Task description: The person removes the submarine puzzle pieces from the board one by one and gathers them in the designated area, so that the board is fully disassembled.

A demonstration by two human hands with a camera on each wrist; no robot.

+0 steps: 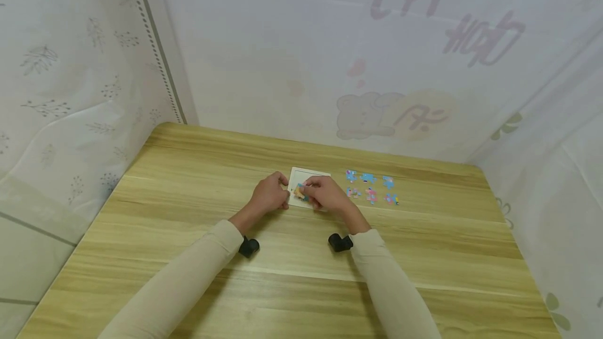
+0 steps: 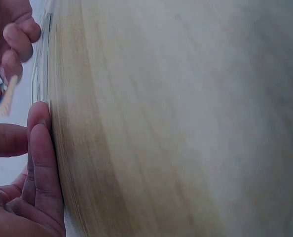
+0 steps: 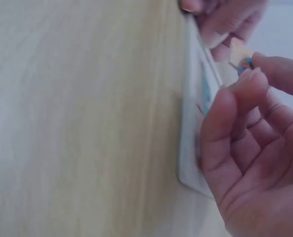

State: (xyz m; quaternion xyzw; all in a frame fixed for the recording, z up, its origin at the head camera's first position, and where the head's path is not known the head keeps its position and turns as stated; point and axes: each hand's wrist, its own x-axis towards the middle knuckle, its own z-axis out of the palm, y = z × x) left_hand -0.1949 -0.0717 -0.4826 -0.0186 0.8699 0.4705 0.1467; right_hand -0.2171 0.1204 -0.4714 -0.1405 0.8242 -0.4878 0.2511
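A white puzzle board (image 1: 297, 174) with a thin inner frame line lies on the table. My left hand (image 1: 270, 193) grips its left edge, with fingers (image 2: 45, 173) along the side and the thumb bent over it. Over the board, my right hand (image 1: 327, 192) pinches a puzzle piece (image 3: 240, 53) between thumb and fingertips. That piece is tan with a bit of blue. Part of a blue picture shows on the board under the right hand in the right wrist view; the hand hides much of it.
To the right of the board, several loose puzzle pieces (image 1: 368, 177) in blue and pink lie in two rows on the wooden table (image 1: 282, 286). Black wrist cameras (image 1: 340, 243) sit below both wrists. Pale printed cloth (image 1: 264, 56) hangs behind the table and at its sides.
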